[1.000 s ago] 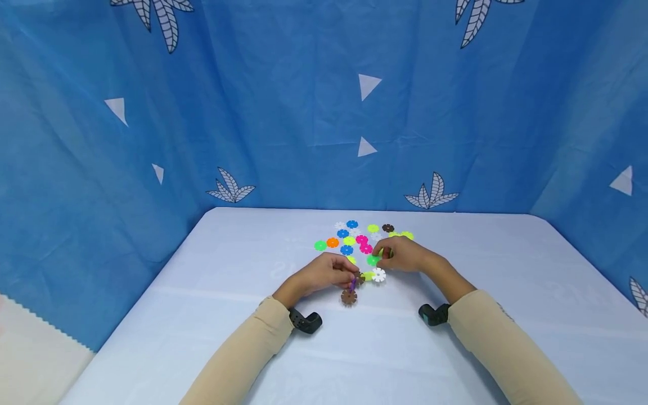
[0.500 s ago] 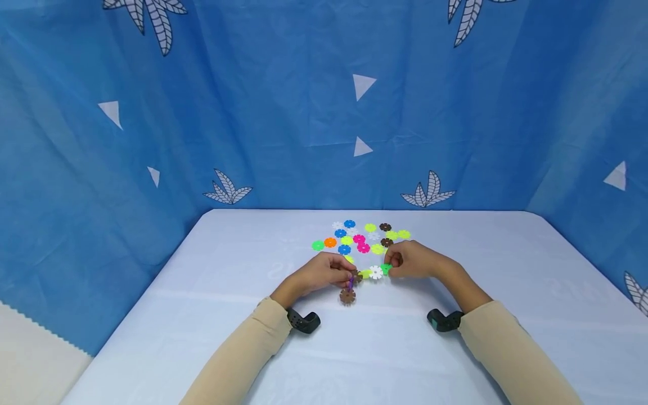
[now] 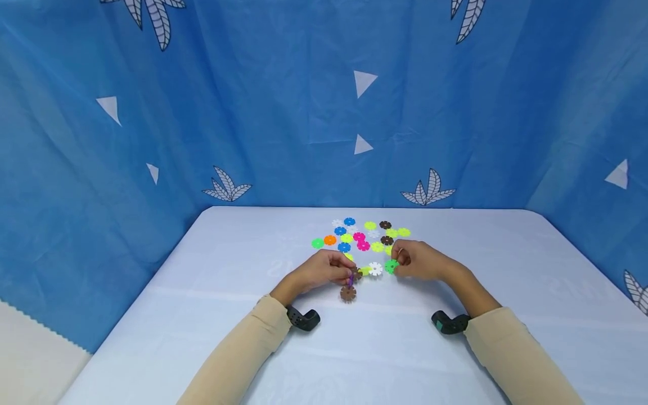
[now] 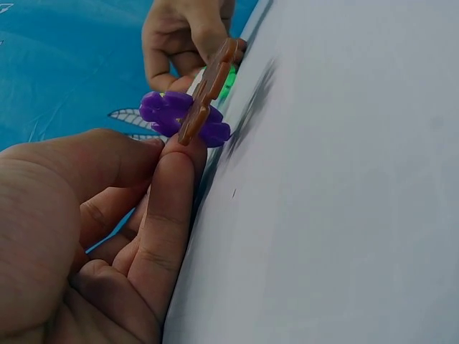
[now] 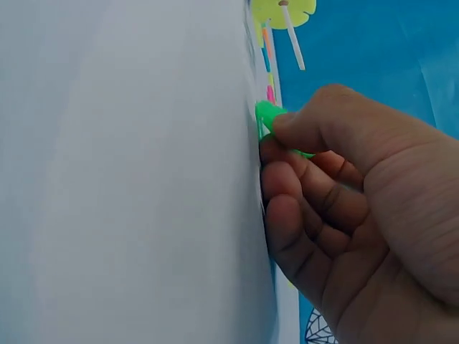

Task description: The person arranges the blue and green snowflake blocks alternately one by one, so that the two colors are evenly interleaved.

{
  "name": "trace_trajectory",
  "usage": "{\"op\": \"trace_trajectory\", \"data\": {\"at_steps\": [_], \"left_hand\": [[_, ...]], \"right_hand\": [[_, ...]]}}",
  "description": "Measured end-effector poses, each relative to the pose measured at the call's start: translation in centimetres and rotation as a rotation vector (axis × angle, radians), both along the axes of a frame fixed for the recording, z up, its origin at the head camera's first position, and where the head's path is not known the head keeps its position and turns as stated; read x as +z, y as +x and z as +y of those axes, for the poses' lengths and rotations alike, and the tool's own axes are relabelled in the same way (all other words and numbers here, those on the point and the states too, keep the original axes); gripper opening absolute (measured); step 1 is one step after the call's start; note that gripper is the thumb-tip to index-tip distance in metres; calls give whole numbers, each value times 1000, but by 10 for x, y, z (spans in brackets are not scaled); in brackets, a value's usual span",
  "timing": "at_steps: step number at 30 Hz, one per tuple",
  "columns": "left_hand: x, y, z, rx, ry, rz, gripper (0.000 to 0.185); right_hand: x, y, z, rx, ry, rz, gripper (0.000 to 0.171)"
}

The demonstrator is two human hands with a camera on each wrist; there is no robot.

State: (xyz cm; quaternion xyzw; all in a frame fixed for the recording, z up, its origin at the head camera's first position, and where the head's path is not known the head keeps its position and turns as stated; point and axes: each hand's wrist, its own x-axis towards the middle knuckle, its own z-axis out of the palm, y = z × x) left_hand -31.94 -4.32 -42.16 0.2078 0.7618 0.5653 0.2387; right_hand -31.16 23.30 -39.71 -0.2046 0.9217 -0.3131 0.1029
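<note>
My left hand point(image 3: 324, 269) pinches a short chain of flower-shaped, notched plastic discs. A purple disc point(image 4: 163, 111) is at its fingertips, slotted crosswise with a brown disc point(image 4: 208, 93). That brown disc point(image 3: 348, 293) hangs on the near side. Another brown disc point(image 3: 357, 274), a yellow-green disc point(image 3: 365, 271) and a white disc point(image 3: 375, 269) run on to the right. My right hand point(image 3: 420, 260) pinches a green disc point(image 3: 391, 266) between thumb and forefinger, a small gap right of the white one. In the right wrist view, fingers partly cover this green disc point(image 5: 268, 115).
Behind the hands, loose discs lie scattered on the white table point(image 3: 253, 349), among them an orange disc point(image 3: 330, 240), a green disc point(image 3: 317, 243), pink discs point(image 3: 363, 246) and a dark brown disc point(image 3: 385, 225). A blue curtain point(image 3: 304, 112) stands beyond the far edge.
My right hand has brought the green disc from the loose discs nearer and rightward, beside the chain's white end. It has drawn slightly away from the white disc. My left hand stays nearly still.
</note>
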Motion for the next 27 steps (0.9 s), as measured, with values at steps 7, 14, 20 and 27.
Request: {"op": "trace_trajectory", "data": {"at_steps": [7, 14, 20, 27], "left_hand": [[0, -1, 0, -4, 2, -4, 17], [-1, -2, -3, -5, 21, -15, 19], [-1, -2, -4, -9, 25, -19, 22], [1, 0, -3, -32, 22, -6, 23]], "right_hand": [[2, 3, 5, 6, -80, -41, 14], [4, 9, 0, 64, -97, -7, 12], [4, 11, -11, 50, -35, 50, 12], [5, 15, -17, 24, 10, 89, 13]]}}
